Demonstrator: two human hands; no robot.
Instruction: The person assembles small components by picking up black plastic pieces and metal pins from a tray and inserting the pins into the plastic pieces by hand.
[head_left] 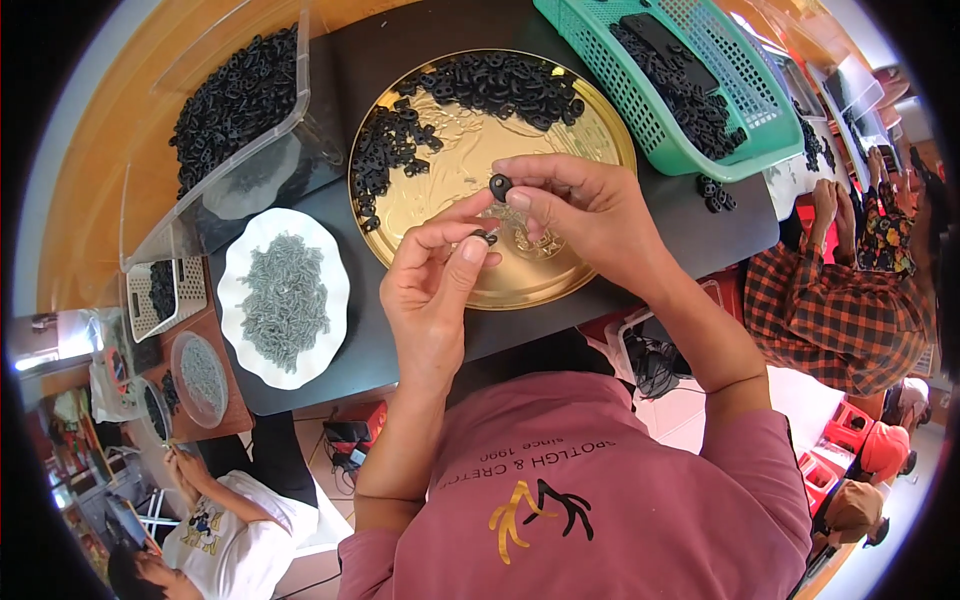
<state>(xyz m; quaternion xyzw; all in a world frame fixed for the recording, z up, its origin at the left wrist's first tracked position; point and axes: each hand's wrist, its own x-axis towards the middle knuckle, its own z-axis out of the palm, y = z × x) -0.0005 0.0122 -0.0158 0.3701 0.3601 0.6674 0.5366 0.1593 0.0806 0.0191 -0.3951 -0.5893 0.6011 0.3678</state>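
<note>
Above the front half of a round gold tray (480,297), both my hands are raised close together. My right hand (580,205) pinches a small black rounded part with a hole (501,186) between thumb and fingertips. In my left hand (432,275), thumb and fingers close on another small dark piece (485,237), mostly hidden by the fingertips. The two pieces are apart. Along the tray's far and left side lie heaped small black plastic parts (500,88). Left of the tray, a white wavy-edged dish (235,290) bears a pile of grey screw-like pins (285,300).
A clear plastic bin (300,110) of black parts stands at the back left. The green perforated basket (690,165) at the back right holds more, with a few loose black parts (716,194) beside it. Other people sit at both sides.
</note>
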